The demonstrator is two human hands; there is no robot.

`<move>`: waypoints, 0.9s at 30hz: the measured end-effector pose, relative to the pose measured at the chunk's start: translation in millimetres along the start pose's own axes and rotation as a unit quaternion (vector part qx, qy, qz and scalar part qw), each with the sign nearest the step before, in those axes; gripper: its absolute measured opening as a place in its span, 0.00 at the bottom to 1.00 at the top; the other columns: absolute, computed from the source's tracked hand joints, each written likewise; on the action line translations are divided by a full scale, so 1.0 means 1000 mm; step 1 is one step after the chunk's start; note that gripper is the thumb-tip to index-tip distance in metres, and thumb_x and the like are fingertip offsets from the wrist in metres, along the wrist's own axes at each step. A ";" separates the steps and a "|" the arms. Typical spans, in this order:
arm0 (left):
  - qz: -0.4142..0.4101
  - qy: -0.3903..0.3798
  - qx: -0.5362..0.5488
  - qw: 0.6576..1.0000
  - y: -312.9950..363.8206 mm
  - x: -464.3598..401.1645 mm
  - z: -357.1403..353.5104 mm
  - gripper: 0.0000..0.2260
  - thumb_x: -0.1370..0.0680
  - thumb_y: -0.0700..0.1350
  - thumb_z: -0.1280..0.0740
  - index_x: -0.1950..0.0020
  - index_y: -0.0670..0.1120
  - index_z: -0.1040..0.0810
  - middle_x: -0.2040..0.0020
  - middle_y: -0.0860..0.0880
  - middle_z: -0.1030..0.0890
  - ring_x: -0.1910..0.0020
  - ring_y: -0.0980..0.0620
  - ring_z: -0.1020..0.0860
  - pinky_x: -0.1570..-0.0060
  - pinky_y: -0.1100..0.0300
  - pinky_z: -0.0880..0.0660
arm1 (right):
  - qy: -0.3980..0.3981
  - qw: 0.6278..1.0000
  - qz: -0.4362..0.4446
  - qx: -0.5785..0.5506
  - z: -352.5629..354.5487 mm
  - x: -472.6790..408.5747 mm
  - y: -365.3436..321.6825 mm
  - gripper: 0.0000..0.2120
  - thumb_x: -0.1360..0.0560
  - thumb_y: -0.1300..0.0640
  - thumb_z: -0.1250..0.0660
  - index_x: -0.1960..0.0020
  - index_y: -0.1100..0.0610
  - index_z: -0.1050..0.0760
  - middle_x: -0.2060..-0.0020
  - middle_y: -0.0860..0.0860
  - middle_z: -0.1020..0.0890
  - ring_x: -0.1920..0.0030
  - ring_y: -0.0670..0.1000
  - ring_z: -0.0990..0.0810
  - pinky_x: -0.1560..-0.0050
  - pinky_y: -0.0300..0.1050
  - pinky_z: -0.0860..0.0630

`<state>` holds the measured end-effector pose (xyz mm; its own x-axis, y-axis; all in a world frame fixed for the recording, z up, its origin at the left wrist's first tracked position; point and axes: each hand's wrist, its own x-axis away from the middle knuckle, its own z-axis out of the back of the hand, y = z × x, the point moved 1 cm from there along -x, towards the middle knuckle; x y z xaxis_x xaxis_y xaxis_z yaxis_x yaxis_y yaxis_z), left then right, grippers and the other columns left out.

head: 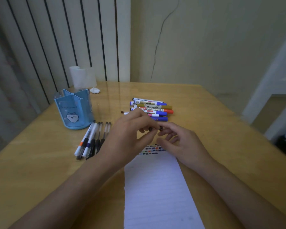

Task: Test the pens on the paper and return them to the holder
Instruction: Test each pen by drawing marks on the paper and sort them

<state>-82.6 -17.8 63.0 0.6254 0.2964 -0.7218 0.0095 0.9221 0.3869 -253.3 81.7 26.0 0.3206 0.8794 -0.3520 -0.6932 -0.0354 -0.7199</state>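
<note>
Wooden desk (pixel 40 179) carries everything, w/ a lined paper sheet (pixel 157 192) lying near the front edge, centre-right. Its far end shows rows of small coloured test marks (pixel 153 149), partly under the hands. Blue sectioned holder (pixel 74 109) stands at left-rear, compartments look empty from this angle. Just in front of it, a fan of slim gel pens (pixel 91 141) lies on the desk; well apart to the right, a stack of fat markers (pixel 153 109) sits behind the hands. So the pens are all out on the desk, none back in the holder yet.

Left hand (pixel 129 131) and right hand (pixel 178 142) meet above the paper's far end. Each grip looks pinched on one end of a small dark marker (pixel 155 128), prob. cap vs barrel, but it's mostly hidden by fingers so can't be sure which is which.

Risks, as I judge it: a hard tug on the cap could jerk a hand back into the marker stack and send them rolling toward the desk edge. An uncapped tip hovering over the sheet may smear existing marks. A loose cap could drop and roll off.
</note>
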 end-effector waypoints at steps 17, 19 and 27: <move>0.096 -0.182 -0.003 0.979 -0.033 0.012 -0.011 0.19 0.21 0.55 0.33 0.31 0.55 0.27 0.41 0.59 0.23 0.45 0.61 0.25 0.48 0.58 0.24 | -0.052 0.965 -0.083 -0.242 0.003 0.002 -0.016 0.02 0.19 0.62 0.37 0.49 0.57 0.27 0.59 0.59 0.13 0.58 0.56 0.14 0.54 0.46 0.22; 0.087 -0.173 0.014 0.981 -0.028 0.010 -0.012 0.11 0.21 0.52 0.32 0.40 0.51 0.23 0.49 0.57 0.20 0.51 0.58 0.23 0.53 0.58 0.24 | -0.046 0.962 -0.083 -0.255 0.003 0.002 -0.017 0.04 0.24 0.56 0.36 0.52 0.58 0.27 0.60 0.59 0.13 0.57 0.56 0.14 0.55 0.44 0.22; 0.071 -0.186 0.003 0.980 -0.011 0.011 -0.010 0.03 0.17 0.50 0.41 0.49 0.52 0.31 0.60 0.56 0.29 0.60 0.55 0.29 0.63 0.59 0.32 | -0.035 0.955 -0.096 -0.280 0.005 0.001 -0.020 0.16 0.24 0.48 0.39 0.52 0.60 0.21 0.62 0.58 0.14 0.61 0.54 0.15 0.56 0.43 0.20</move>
<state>-83.5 -22.3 44.8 0.8625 0.3088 -0.4010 -0.0937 0.8761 0.4730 -242.3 86.0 42.9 0.3492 0.9244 -0.1537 -0.1656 -0.1005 -0.9811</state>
